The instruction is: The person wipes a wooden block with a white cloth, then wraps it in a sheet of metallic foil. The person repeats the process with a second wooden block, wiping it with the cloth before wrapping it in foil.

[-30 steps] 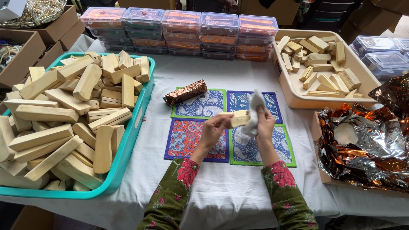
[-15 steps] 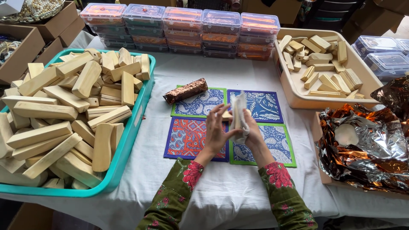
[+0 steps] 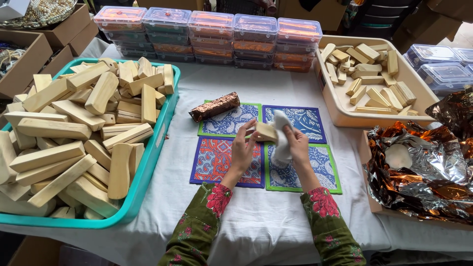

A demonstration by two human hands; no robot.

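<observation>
Wooden block (image 3: pixel 266 131) sits gripped in left hand (image 3: pixel 243 151); right hand (image 3: pixel 297 145) clutches white cloth (image 3: pixel 282 140), one foil-wrapped block (image 3: pixel 215 107) lying finished, trays still full.

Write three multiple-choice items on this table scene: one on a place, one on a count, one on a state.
1. Where does the foil-wrapped bar lie?
A. In the teal tray
B. On the upper left mat's top edge
C. In the beige tray

2. How many patterned mats lie on the white cloth?
A. Two
B. Four
C. Six

3. What is the state of the wooden block between the hands?
A. Bare wood, held above the mats
B. Fully wrapped in foil
C. Lying in the teal tray

Answers:
1 B: the coppery bar rests across the upper left mat, apart from the teal tray and the beige tray.
2 B: the mats form a two-by-two square.
3 A: the left hand grips the unwrapped block while the right hand presses a white cloth against it.
</observation>
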